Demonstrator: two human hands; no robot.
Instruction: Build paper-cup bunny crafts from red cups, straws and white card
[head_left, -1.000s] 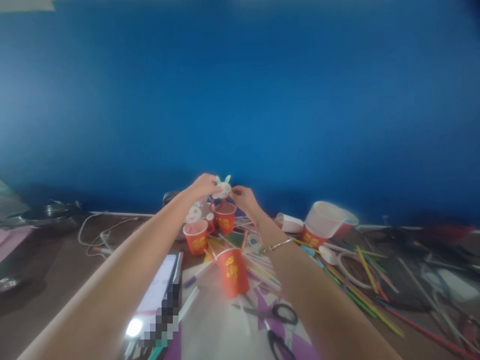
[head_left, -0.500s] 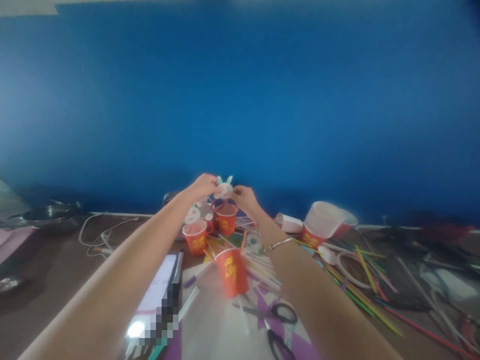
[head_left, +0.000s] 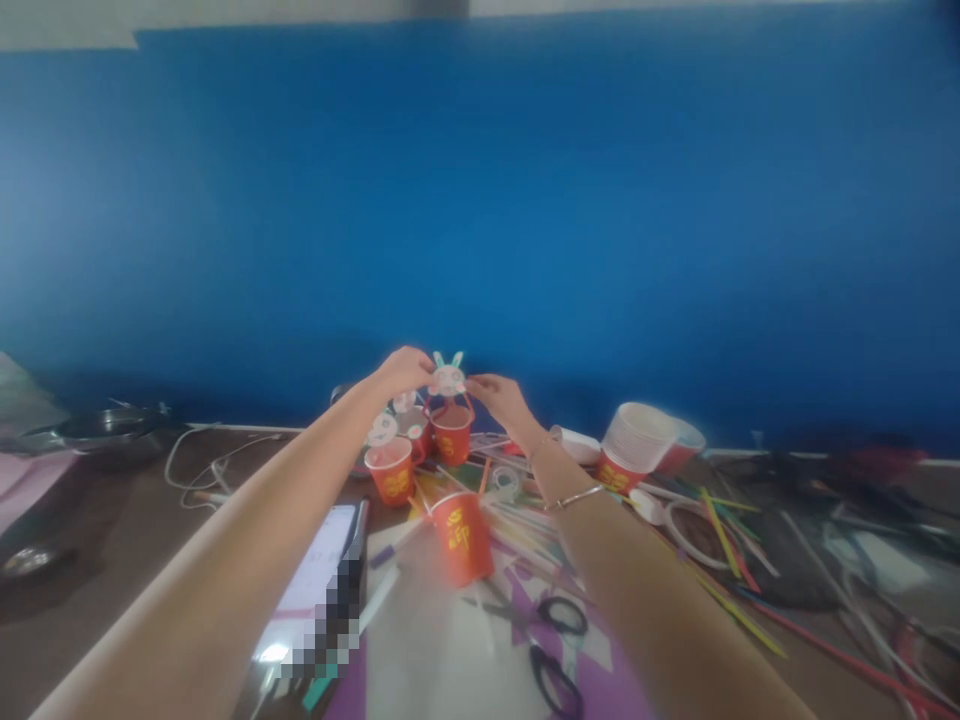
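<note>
A small white rabbit face with green ears stands above the rim of a red paper cup at the back of the table. My left hand is closed on the left edge of the face. At its right edge my right hand has its fingers pressed together; whether they grip it is hard to make out. Another red cup with a white animal face behind it stands to the left. Nearer to me, a red cup leans slightly.
Black scissors lie on white and purple paper. A phone is at the left. Stacked paper cups stand at the right, beside scattered coloured sticks. A pan sits far left, before the blue wall.
My right hand has shifted slightly to the right, and its wrist and bracelet with it. The rabbit face now looks flatter towards me. The view has tilted slightly.
</note>
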